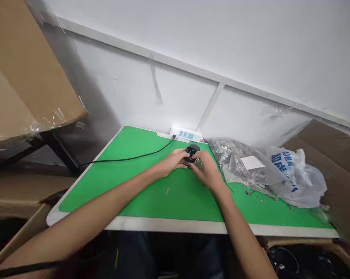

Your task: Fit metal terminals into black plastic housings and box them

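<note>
Both hands meet over the green table mat (pixel 151 197). Between them is a small black rounded plastic housing (pixel 191 150), shaped like a computer mouse, with a grey rounded far end and a dark recess in its face. My left hand (pixel 175 159) grips its left side, thumb on the face. From the right, my right hand (pixel 206 166) closes on the near right part, its fingertips pressed close to the recess. Some small metallic bits show beside the right fingers; whether that hand holds one is too small to tell.
A white power strip (pixel 186 134) lies at the wall, its black cable (pixel 128 158) crossing left. Clear plastic bags of parts (pixel 244 164) and a white printed bag (pixel 298 176) lie right, with small scraps nearby. Cardboard boxes (pixel 26 73) flank the table; open boxes of dark items sit below.
</note>
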The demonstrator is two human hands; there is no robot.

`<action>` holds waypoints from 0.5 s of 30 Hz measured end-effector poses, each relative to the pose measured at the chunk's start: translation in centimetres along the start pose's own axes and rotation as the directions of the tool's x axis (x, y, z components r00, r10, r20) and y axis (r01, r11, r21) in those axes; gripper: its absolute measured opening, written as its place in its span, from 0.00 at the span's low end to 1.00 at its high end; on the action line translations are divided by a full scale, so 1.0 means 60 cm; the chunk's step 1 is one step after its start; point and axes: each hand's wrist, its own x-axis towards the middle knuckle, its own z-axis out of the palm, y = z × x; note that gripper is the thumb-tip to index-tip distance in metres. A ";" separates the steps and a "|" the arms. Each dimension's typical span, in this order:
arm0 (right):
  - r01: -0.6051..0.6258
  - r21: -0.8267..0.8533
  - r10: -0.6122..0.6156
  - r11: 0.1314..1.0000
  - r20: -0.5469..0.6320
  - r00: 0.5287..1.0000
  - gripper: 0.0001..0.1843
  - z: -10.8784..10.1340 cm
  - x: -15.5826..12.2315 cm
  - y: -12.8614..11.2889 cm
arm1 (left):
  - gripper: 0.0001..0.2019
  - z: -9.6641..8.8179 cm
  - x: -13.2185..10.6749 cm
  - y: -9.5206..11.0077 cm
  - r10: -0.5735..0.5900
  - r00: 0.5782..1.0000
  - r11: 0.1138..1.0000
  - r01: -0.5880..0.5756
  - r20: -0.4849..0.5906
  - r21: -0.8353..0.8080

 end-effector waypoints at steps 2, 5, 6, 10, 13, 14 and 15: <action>0.008 -0.001 -0.008 1.000 0.013 1.000 0.09 -0.001 0.000 -0.002 | 0.12 -0.002 0.000 -0.003 0.007 1.000 1.000 -0.007 0.003 -0.018; 0.012 0.005 -0.012 1.000 0.026 1.000 0.07 -0.002 -0.001 -0.003 | 0.12 -0.004 0.000 -0.006 0.007 1.000 1.000 -0.007 0.005 -0.030; 0.011 0.010 -0.012 1.000 0.029 0.999 0.06 -0.002 -0.002 -0.003 | 0.12 -0.004 0.000 -0.007 0.006 1.000 1.000 -0.006 0.004 -0.030; 0.012 0.021 -0.013 1.000 0.044 0.999 0.06 -0.001 -0.003 -0.003 | 0.12 -0.003 -0.002 -0.006 0.000 1.000 1.000 0.000 0.013 -0.010; 0.022 0.017 -0.023 1.000 0.055 0.998 0.06 0.000 -0.003 -0.005 | 0.13 0.003 -0.007 -0.003 -0.014 1.000 1.000 0.014 0.012 -0.004; 0.027 0.017 -0.028 1.000 0.058 0.998 0.06 0.000 -0.003 -0.006 | 0.13 0.006 -0.010 -0.002 -0.021 1.000 1.000 0.021 0.013 0.000; 0.030 0.017 -0.031 0.999 0.062 0.998 0.06 0.001 -0.003 -0.007 | 0.13 0.008 -0.012 -0.001 -0.030 0.999 1.000 0.030 0.013 0.007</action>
